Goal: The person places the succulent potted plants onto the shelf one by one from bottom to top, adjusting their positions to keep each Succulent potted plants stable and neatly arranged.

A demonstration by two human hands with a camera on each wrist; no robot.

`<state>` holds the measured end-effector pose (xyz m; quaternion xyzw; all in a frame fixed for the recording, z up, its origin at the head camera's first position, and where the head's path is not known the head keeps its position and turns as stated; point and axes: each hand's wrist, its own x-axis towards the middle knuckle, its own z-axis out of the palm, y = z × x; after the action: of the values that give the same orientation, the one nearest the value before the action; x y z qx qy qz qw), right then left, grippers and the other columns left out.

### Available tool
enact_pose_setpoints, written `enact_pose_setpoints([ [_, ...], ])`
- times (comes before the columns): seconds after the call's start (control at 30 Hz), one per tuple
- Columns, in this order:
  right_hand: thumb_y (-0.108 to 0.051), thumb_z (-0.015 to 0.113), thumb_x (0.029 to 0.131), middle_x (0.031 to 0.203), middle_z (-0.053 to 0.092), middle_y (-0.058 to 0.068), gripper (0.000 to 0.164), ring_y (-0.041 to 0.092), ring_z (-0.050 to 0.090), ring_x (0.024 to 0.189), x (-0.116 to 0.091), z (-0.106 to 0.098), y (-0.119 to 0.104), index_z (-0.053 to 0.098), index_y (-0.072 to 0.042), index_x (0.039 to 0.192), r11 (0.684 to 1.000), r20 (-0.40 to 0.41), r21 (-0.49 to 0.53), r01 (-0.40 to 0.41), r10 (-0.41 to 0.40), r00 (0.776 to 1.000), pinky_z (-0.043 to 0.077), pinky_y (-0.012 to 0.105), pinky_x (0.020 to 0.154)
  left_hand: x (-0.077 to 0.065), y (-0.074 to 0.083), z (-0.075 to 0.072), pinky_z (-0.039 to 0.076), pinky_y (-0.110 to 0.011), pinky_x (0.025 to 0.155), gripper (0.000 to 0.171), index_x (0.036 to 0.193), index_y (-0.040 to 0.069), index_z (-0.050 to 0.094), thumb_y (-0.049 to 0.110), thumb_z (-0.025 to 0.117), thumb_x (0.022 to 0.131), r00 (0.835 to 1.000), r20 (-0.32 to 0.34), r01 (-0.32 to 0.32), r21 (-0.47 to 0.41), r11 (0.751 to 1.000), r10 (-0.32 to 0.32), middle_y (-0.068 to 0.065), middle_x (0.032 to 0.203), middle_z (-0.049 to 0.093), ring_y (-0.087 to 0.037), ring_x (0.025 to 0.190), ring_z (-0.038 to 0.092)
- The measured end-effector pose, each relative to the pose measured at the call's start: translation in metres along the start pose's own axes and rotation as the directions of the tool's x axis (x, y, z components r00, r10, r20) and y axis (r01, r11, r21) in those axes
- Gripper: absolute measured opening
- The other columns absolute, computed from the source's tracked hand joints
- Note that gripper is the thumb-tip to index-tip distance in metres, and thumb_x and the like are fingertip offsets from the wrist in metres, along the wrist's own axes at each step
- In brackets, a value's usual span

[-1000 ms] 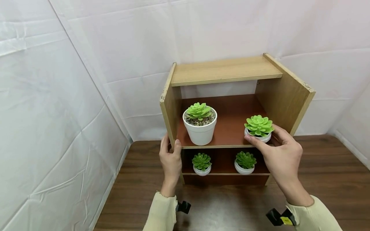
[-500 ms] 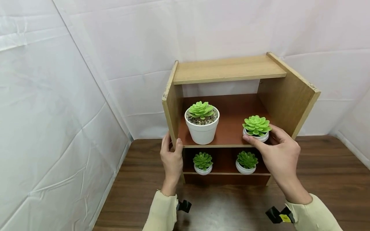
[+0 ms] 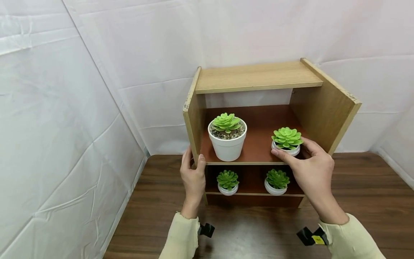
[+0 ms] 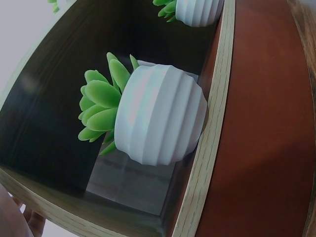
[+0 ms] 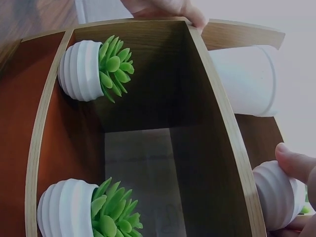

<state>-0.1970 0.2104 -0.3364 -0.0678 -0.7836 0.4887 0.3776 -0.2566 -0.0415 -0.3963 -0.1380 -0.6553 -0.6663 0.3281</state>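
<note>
My right hand (image 3: pixel 315 172) holds a small potted succulent (image 3: pixel 287 137) in a white ribbed pot at the right front of the wooden shelf unit's (image 3: pixel 258 77) upper level. In the right wrist view, thumb and fingers pinch that ribbed pot (image 5: pixel 274 195) from two sides. My left hand (image 3: pixel 194 183) grips the front edge of the left side panel, thumb in front and the other fingers partly hidden behind it. Between the hands, on the upper level's left, stands a larger white pot (image 3: pixel 228 147) with a light green succulent and pebbles.
Two small potted succulents sit on the lower level, one left (image 3: pixel 228 180) and one right (image 3: pixel 277 179). The unit stands on a dark wood table (image 3: pixel 155 223). White sheeting (image 3: pixel 145 46) hangs behind and to the left.
My right hand has shifted the small potted succulent slightly left, towards the larger pot. My left hand keeps its grip on the side panel. The head view has moved a little.
</note>
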Motion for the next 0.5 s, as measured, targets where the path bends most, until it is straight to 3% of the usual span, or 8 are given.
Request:
enact_pose_setpoints([
  [0.17, -0.028, 0.093, 0.066, 0.107, 0.069, 0.000, 0.054, 0.002, 0.064, 0.093, 0.001, -0.001, -0.003, 0.074, -0.011, 0.113, 0.999, 0.017, -0.037, -0.034, 0.035, 0.999, 0.047, 0.014, 0.074, 0.000, -0.025, 0.001, 0.044, -0.042, 0.083, 0.043, 0.137, 0.000, 0.056, 0.002, 0.060, 0.094, 1.000, -0.016, -0.007, 0.003, 1.000, 0.007, -0.014, 0.125, 0.058, -0.029, 0.100, 0.054],
  [0.5, -0.044, 0.091, 0.064, 0.108, 0.070, 0.005, 0.064, 0.002, 0.059, 0.091, 0.004, -0.007, -0.007, 0.074, -0.010, 0.115, 0.976, 0.038, -0.190, -0.107, 0.116, 0.993, 0.041, 0.018, 0.072, 0.000, -0.027, 0.000, 0.044, -0.041, 0.082, 0.044, 0.139, 0.006, 0.056, 0.015, 0.060, 0.096, 0.999, -0.010, -0.031, -0.011, 0.999, 0.031, -0.006, 0.125, 0.059, -0.025, 0.098, 0.055],
])
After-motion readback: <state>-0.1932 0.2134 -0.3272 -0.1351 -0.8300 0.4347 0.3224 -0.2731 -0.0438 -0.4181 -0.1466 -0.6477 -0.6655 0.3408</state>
